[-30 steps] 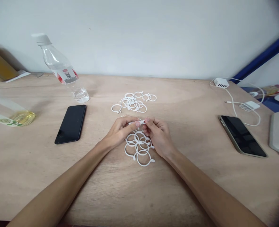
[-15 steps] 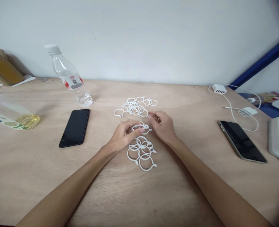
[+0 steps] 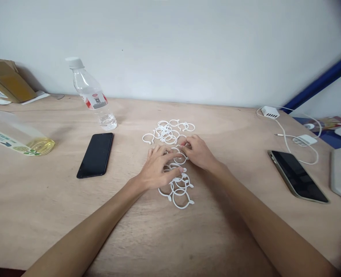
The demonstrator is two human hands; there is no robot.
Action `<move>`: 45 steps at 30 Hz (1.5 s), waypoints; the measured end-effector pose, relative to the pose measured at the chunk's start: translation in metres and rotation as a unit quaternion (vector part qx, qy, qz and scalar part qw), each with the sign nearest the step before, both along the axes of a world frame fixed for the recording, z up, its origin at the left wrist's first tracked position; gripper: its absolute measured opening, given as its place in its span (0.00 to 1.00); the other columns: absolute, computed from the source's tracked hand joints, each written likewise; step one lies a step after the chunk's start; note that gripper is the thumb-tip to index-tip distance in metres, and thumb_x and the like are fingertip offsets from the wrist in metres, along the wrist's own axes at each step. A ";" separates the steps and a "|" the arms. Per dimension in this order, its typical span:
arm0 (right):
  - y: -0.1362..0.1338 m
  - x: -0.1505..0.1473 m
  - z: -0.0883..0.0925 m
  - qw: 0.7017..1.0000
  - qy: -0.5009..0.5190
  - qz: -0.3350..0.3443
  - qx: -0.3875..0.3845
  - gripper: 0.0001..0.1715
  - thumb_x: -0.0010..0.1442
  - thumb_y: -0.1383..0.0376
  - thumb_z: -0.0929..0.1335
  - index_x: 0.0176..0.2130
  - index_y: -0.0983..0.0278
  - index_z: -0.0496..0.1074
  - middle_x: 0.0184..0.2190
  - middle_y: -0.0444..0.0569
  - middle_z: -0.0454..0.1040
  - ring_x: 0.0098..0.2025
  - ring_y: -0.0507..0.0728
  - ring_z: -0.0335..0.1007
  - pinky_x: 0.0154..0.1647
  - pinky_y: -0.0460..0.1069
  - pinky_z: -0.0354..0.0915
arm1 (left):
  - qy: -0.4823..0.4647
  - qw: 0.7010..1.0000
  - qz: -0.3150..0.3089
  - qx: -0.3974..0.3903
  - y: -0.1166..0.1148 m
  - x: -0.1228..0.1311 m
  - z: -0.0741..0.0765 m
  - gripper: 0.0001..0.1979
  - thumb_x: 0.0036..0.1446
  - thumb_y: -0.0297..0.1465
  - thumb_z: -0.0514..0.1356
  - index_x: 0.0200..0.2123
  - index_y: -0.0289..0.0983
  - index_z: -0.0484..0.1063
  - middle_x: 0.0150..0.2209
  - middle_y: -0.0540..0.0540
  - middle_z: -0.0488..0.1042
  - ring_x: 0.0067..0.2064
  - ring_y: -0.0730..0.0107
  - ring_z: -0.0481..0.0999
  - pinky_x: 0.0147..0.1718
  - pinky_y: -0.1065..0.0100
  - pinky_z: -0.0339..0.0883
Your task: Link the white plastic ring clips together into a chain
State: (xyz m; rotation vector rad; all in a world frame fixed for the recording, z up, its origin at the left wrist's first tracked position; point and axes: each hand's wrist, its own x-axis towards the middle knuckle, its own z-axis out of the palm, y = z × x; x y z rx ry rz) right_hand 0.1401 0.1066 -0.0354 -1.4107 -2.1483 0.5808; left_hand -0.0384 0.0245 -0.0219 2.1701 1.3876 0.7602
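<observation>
White plastic curtain rings with small eyelets lie on the wooden table in two groups. The farther pile (image 3: 166, 132) is tangled. In the nearer group, a front ring (image 3: 181, 201) overlaps several others. My left hand (image 3: 159, 167) is over the nearer group, its thumb and index finger spread apart and partly covering the rings below. Just to its right, my right hand (image 3: 198, 153) has its thumb and fingertips pinched together at the edge of a white curtain ring (image 3: 178, 157) between the hands. The fingers hide part of that ring.
A black phone (image 3: 95, 156) and an upright water bottle (image 3: 97, 102) are on the left, with a bottle of yellow liquid (image 3: 40, 146) and a cardboard box (image 3: 14, 82) beyond. Right are another phone (image 3: 299, 175), a white charger (image 3: 270, 112) and cables.
My left hand has moved nearer and its thumb and index finger have spread, letting go of a ring. My right fingertips have come down to a ring between the hands. The view has shifted slightly.
</observation>
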 end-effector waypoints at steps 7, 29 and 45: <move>-0.023 -0.001 0.027 0.958 0.249 -0.027 -0.138 0.13 0.59 0.56 0.66 0.30 0.63 0.68 0.24 0.41 0.62 0.28 0.52 0.56 0.32 0.49 0.55 | -0.110 0.991 0.071 0.011 0.003 0.001 -0.002 0.24 0.58 0.42 0.60 0.55 0.39 0.68 0.46 0.43 0.72 0.51 0.59 0.67 0.54 0.54 0.57; -0.061 -0.020 0.008 0.839 0.503 -0.040 -0.204 0.19 0.54 0.52 0.71 0.24 0.64 0.72 0.20 0.40 0.63 0.23 0.47 0.54 0.24 0.45 0.53 | -0.199 0.977 -0.013 -0.068 0.000 0.000 0.004 0.19 0.62 0.42 0.54 0.44 0.35 0.77 0.32 0.48 0.76 0.35 0.68 0.73 0.34 0.70 0.65; -0.064 -0.031 0.000 0.813 0.544 -0.052 -0.202 0.21 0.54 0.52 0.71 0.22 0.63 0.65 0.18 0.38 0.61 0.20 0.47 0.52 0.21 0.43 0.54 | -0.183 0.978 -0.029 -0.098 0.001 0.000 0.005 0.18 0.60 0.43 0.54 0.35 0.34 0.74 0.27 0.50 0.70 0.31 0.71 0.69 0.29 0.71 0.60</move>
